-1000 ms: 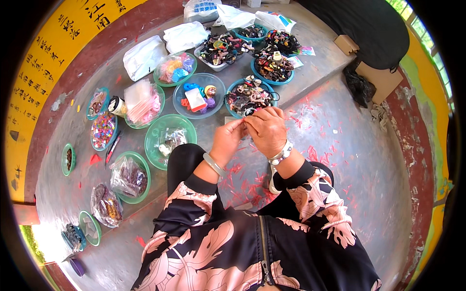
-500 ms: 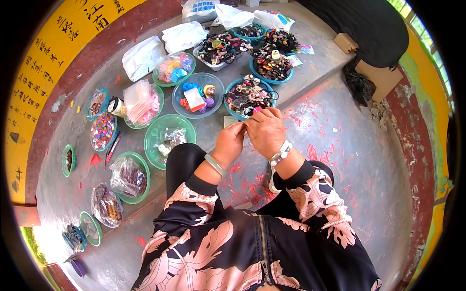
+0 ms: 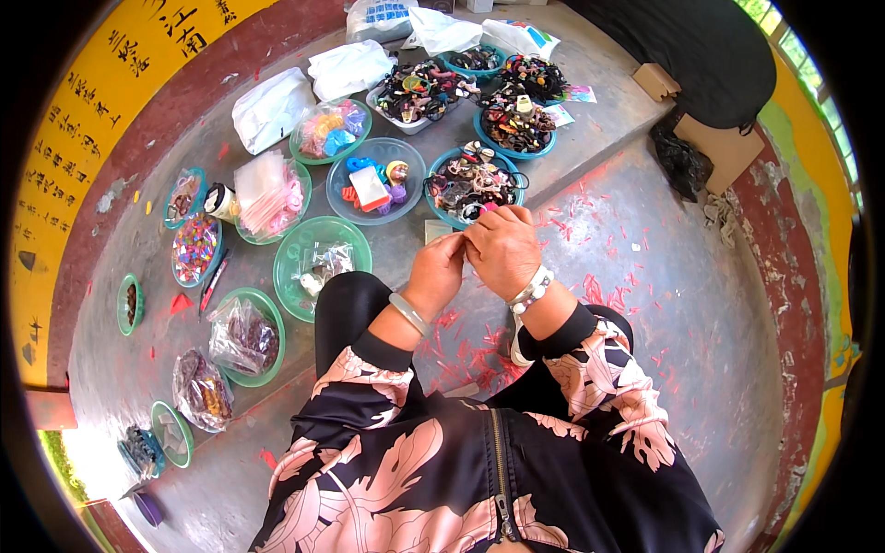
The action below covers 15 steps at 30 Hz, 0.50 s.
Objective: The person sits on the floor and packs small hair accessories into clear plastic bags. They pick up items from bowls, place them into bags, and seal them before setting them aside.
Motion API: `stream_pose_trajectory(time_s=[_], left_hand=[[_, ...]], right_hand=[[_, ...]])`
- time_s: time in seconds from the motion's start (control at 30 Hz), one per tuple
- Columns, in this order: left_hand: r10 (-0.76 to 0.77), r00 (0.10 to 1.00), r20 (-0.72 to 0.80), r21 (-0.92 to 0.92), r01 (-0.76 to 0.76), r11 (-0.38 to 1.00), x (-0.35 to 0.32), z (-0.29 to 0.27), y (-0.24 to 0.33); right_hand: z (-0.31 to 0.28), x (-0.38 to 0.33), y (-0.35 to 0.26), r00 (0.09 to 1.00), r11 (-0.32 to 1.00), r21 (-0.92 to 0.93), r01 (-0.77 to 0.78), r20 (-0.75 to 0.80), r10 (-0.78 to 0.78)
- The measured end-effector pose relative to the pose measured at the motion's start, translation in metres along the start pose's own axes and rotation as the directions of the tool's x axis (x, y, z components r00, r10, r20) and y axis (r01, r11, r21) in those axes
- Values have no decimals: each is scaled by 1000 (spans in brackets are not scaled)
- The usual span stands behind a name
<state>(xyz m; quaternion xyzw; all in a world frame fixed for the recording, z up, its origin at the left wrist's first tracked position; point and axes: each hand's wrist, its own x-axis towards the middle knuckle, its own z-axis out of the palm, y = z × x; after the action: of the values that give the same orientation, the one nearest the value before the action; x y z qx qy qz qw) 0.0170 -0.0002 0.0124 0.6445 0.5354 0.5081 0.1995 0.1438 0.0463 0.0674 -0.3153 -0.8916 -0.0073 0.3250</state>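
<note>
My left hand (image 3: 437,275) and my right hand (image 3: 503,252) meet at the fingertips above my lap. The fingers of both are bent and pinched together; whatever lies between them is too small or hidden to make out. Just beyond the right hand sits a blue bowl (image 3: 522,197) heaped with hair ties (image 3: 473,177) in black, pink and cream. A green bowl (image 3: 288,241) holding small clear packets (image 3: 324,265) stands left of my left hand, by my knee. A pale bangle circles my left wrist, and a bracelet and a white band circle the right.
Farther off are more bowls of hair ties (image 3: 424,90), a clear bowl (image 3: 417,166) with colourful items, and white plastic bags (image 3: 273,109). At left are a bowl of colourful pieces (image 3: 195,249) and a pen (image 3: 214,284). Red scraps (image 3: 616,293) litter the floor beside a raised ledge.
Both hands stay almost in place, fingertips still together. The right hand's fingers have shifted very slightly; the bowls have not moved.
</note>
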Motion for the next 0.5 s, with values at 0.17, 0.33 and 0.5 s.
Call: stream_pose_trajectory(time_s=[0.17, 0.33, 0.5], left_hand=[[5, 1000, -4, 7, -5, 1000, -1, -1, 0], [28, 1000, 3, 27, -28, 999, 0, -1, 2], [27, 1000, 1, 30, -27, 999, 0, 0, 1]], right_hand=[[-1, 1, -1, 1000, 1000, 4, 9, 1, -9], [-3, 1, 0, 1000, 1000, 6, 15, -7, -15], [-1, 2, 0, 1000, 1000, 2, 10, -22, -10]])
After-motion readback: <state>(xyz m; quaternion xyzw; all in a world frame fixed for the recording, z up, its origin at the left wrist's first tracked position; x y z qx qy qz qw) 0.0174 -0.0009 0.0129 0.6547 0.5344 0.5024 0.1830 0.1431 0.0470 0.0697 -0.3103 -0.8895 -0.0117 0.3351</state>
